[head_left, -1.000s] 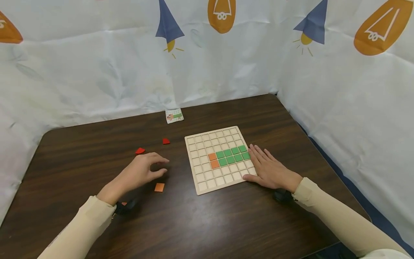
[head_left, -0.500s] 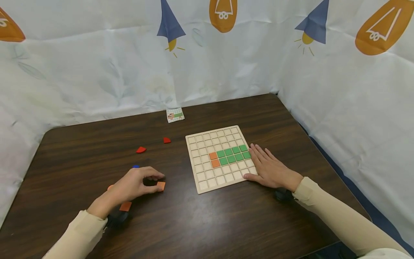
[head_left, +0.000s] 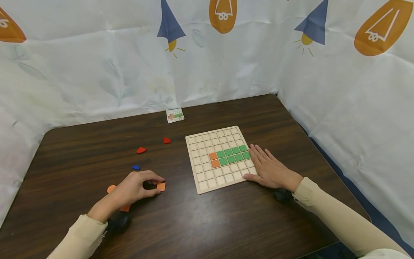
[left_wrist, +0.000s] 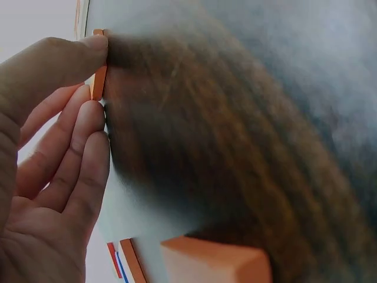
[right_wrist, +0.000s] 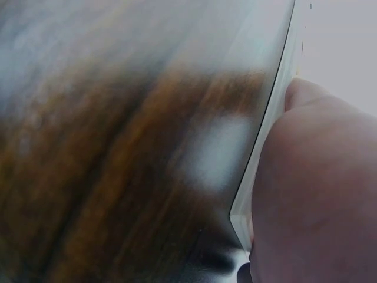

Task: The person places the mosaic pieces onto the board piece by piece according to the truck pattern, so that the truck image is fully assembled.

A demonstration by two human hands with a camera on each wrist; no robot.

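A wooden grid board [head_left: 207, 183] lies on the dark table, with two rows of green tiles [head_left: 233, 154] and two orange tiles [head_left: 214, 160] in its cells. My right hand [head_left: 258, 163] lies flat and open on the board's right edge [right_wrist: 265, 153]. Left of the board, my left hand [head_left: 154, 185] pinches a loose orange square tile [head_left: 161, 186] between thumb and fingers as it lies on the table. The left wrist view shows the thumb and fingertips [left_wrist: 94, 112] against that tile [left_wrist: 99, 76].
Two red pieces [head_left: 141, 149] [head_left: 166, 140], a small blue piece [head_left: 136, 167], an orange round piece [head_left: 111, 188] and another orange tile [head_left: 124, 208] lie left of the board. A small pattern card [head_left: 175, 115] sits at the table's back. Cloth walls close in behind and right.
My left hand drew back toward me from near the red pieces and closed its fingers on the orange square tile, uncovering the blue and round orange pieces. The right hand stayed put.
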